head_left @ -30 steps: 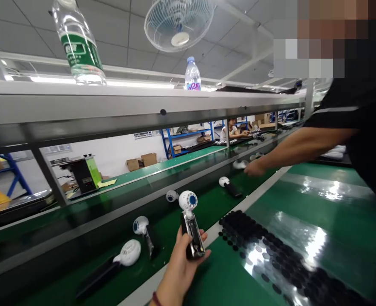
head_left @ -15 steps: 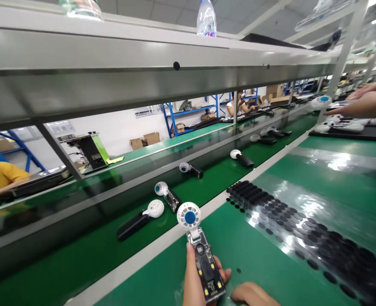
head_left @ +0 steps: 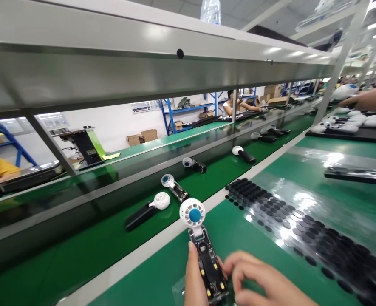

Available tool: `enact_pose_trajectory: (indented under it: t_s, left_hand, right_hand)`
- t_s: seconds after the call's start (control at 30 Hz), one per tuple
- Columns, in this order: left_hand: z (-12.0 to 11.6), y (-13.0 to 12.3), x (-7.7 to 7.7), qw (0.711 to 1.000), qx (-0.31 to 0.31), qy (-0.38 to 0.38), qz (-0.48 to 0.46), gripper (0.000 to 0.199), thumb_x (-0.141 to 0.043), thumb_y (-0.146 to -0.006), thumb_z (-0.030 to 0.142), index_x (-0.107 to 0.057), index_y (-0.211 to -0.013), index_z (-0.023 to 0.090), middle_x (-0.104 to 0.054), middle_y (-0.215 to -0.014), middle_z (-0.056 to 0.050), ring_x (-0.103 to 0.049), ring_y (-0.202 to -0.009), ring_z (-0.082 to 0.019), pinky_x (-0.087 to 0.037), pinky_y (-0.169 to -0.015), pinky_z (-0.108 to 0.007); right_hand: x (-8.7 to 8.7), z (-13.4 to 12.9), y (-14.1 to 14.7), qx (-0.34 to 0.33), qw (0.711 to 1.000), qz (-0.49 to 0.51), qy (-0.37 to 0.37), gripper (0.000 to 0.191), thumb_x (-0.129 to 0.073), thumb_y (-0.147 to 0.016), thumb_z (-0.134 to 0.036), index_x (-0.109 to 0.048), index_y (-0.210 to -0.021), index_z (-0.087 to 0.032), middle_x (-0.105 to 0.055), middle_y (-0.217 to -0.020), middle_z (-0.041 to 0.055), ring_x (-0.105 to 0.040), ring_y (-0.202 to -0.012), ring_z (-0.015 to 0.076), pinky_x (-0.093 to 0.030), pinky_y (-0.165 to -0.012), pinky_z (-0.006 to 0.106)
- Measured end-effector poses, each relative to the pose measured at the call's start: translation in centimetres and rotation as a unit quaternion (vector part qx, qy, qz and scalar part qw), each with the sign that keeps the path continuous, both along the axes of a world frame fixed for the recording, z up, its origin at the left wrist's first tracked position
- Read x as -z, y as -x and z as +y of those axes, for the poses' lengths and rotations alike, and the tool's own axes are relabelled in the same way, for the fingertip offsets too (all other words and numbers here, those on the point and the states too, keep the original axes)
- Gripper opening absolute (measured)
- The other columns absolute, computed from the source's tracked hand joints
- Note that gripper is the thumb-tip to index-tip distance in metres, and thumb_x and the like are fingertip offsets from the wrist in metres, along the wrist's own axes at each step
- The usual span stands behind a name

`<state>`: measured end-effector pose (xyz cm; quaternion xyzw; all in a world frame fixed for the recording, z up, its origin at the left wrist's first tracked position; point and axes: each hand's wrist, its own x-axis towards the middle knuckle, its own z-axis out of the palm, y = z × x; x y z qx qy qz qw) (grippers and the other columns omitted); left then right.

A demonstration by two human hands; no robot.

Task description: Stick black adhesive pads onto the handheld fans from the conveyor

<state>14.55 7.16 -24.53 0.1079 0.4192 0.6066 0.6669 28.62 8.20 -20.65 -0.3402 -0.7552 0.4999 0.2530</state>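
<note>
My left hand (head_left: 195, 278) is wrapped round a small handheld fan (head_left: 210, 265) with a white round head, a blue centre and an exposed black circuit board carrying yellow-white lights. The fan stands head-up over the near edge of the belt. Beside its lower right side is my right hand (head_left: 258, 276), fingers curled and close to the board; what they hold, if anything, is too small to name. To the right lies a clear sheet of black round stickers (head_left: 289, 221) on the green table.
More fans, such as a black-handled one (head_left: 146, 211), lie on the green belt (head_left: 89, 255). A metal shelf beam (head_left: 111, 68) crosses above. At the right, another person's hand (head_left: 369, 98) is over a black tray (head_left: 350, 137) of fans. A dark fan handle (head_left: 356, 174) lies nearer.
My right hand has risen and moved in beside the fan, its fingers now in fuller view. Fans on the belt have shifted slightly right. A dark handle has appeared on the table at right.
</note>
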Motion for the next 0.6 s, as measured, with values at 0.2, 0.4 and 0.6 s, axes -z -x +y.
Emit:
enact_pose_trajectory:
  t_s: [0.2,0.4,0.6]
  left_hand:
    - [0.3,0.6,1.9,0.999,0.026,-0.007,0.018,0.06,-0.053,-0.067,0.066,-0.062,-0.087,0.011,-0.057,-0.05,-0.004,-0.055,-0.048,-0.018,-0.04,-0.049,-0.027]
    - [0.2,0.4,2.0,0.999,0.039,-0.008,0.011,0.061,-0.05,-0.066,0.068,-0.064,-0.079,0.01,-0.057,-0.049,-0.006,-0.054,-0.046,-0.02,-0.042,-0.05,-0.03]
    - [0.0,-0.3,1.1,0.997,0.058,-0.04,-0.034,0.069,-0.043,-0.068,0.072,-0.064,-0.054,0.007,-0.058,-0.048,-0.009,-0.052,-0.04,-0.015,-0.047,-0.065,-0.031]
  right_hand:
    - [-2.6,2.4,3.7,0.072,0.989,0.055,0.113,0.012,-0.043,-0.08,-0.022,-0.045,-0.068,-0.02,-0.034,-0.127,0.0014,-0.056,-0.06,0.0086,-0.045,-0.042,0.02]
    - [-3.1,2.5,4.1,0.088,0.992,0.024,0.083,0.013,-0.042,-0.08,-0.022,-0.043,-0.067,-0.021,-0.047,-0.097,0.0004,-0.054,-0.071,0.0139,-0.041,-0.036,0.015]
    - [-2.8,2.6,2.8,0.089,0.971,0.13,0.18,0.013,-0.045,-0.083,-0.037,-0.04,-0.087,-0.025,-0.053,-0.089,-0.0005,-0.057,-0.076,0.015,-0.047,-0.053,0.021]
